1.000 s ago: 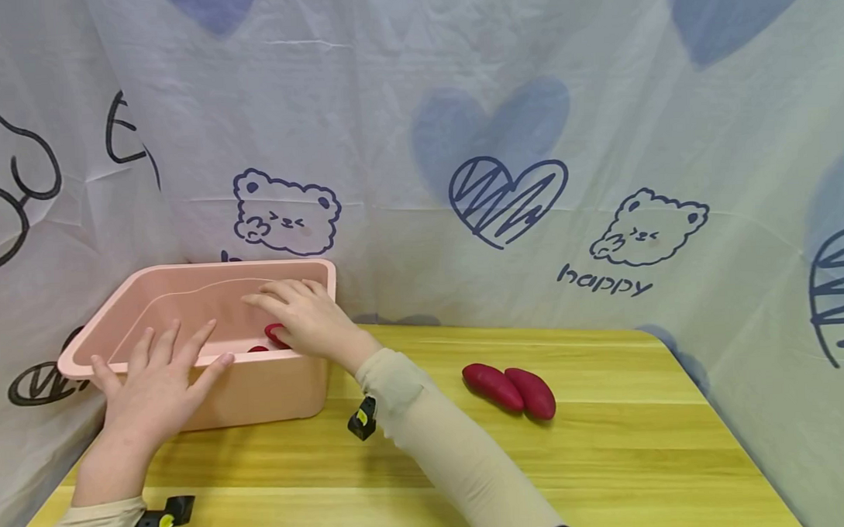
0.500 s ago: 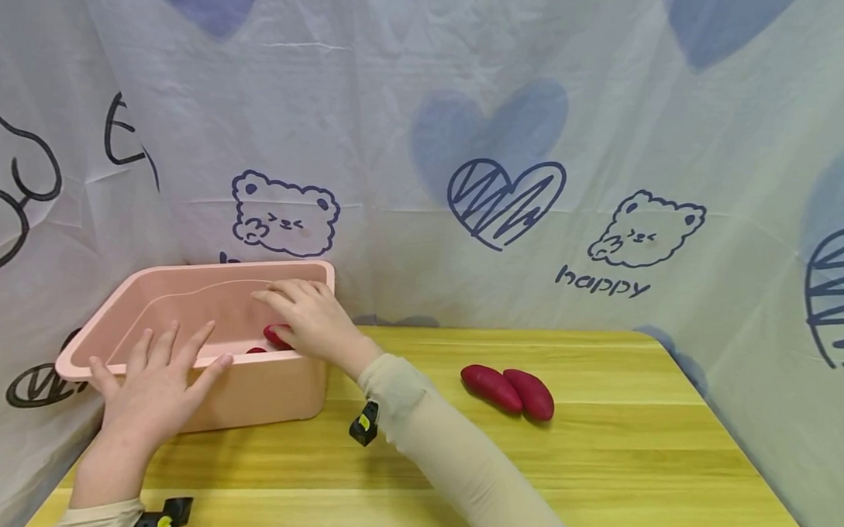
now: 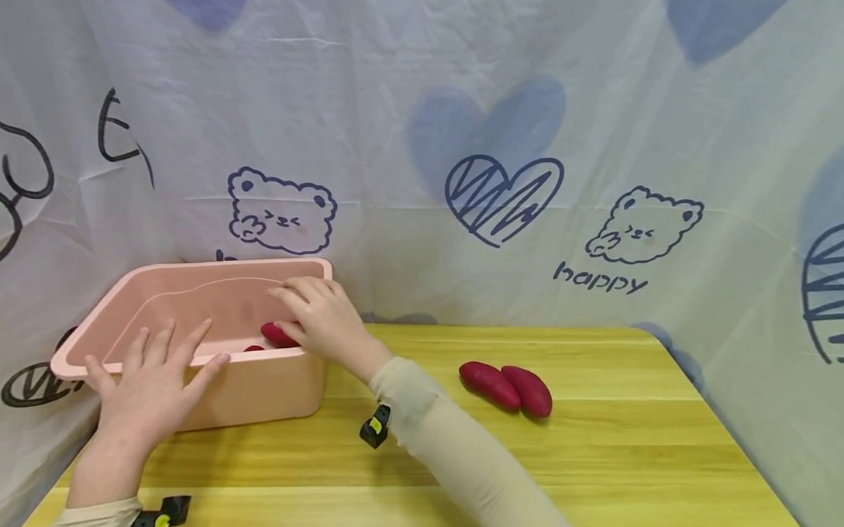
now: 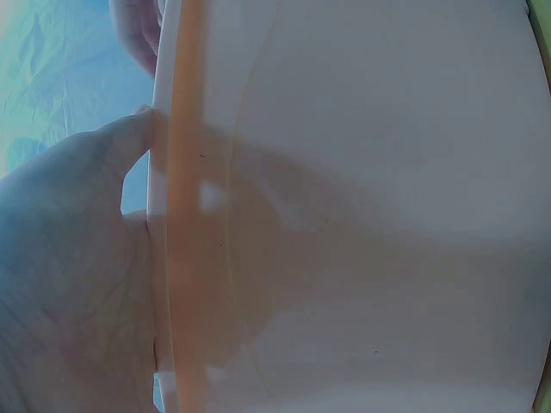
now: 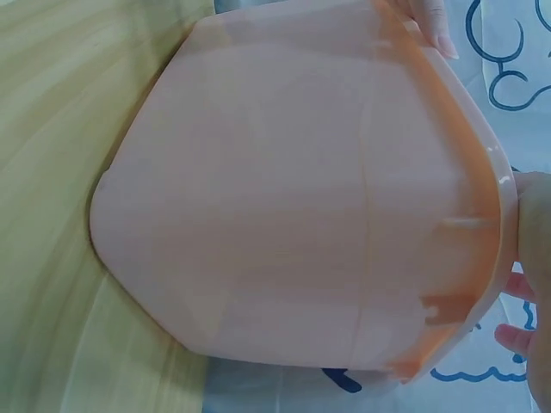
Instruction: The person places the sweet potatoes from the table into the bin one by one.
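Note:
A pink plastic basin (image 3: 252, 393) stands at the left of the table. My left hand (image 3: 146, 397) rests on its near rim with the fingers spread over the edge; the left wrist view shows the thumb and palm (image 4: 69, 232) against the rim. Over the basin's right end my right hand (image 3: 326, 321) reaches in, fingers loosely extended and thumb beside a purple-red sweet potato (image 3: 278, 334). Part of a second sweet potato (image 3: 253, 348) shows just behind the near rim. The front wall hides the rest of both.
Two more sweet potatoes, a left one (image 3: 489, 384) and a right one (image 3: 529, 391), lie side by side on the wooden table (image 3: 610, 443), right of the basin. A printed curtain (image 3: 390, 140) hangs close behind the table and along both sides.
My right hand has shifted slightly to the right, off the sweet potato in the basin, so more of it shows. My left hand stays on the rim.

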A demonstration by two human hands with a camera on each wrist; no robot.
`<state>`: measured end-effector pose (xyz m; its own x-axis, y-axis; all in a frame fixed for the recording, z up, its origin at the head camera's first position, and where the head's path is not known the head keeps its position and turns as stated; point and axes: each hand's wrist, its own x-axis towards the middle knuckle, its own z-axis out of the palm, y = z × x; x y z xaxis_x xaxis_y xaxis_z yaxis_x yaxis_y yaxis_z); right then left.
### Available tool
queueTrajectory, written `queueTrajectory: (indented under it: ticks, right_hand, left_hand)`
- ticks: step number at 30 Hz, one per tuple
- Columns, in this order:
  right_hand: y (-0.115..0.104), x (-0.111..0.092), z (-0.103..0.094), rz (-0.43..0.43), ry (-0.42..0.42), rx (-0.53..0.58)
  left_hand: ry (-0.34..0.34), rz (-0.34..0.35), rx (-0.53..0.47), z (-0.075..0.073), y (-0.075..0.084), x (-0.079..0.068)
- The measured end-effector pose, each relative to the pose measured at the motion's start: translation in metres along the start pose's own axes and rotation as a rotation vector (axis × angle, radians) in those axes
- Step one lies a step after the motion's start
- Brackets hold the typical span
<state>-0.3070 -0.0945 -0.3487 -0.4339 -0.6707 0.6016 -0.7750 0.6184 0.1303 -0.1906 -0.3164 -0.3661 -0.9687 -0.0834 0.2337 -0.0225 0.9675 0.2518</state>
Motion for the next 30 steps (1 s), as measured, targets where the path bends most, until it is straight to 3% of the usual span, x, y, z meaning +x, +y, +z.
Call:
queueTrajectory:
  ticks: [24, 30]
  right_hand:
    - [0.020, -0.039, 0.007, 0.036, 0.265, 0.010]
    - [0.029, -0.051, 0.007, 0.057, 0.277, 0.002]
  left_hand:
    - [-0.002, -0.007, -0.005, 0.002, 0.000, 0.001]
    - [0.001, 0.000, -0.009, 0.001, 0.000, 0.000]
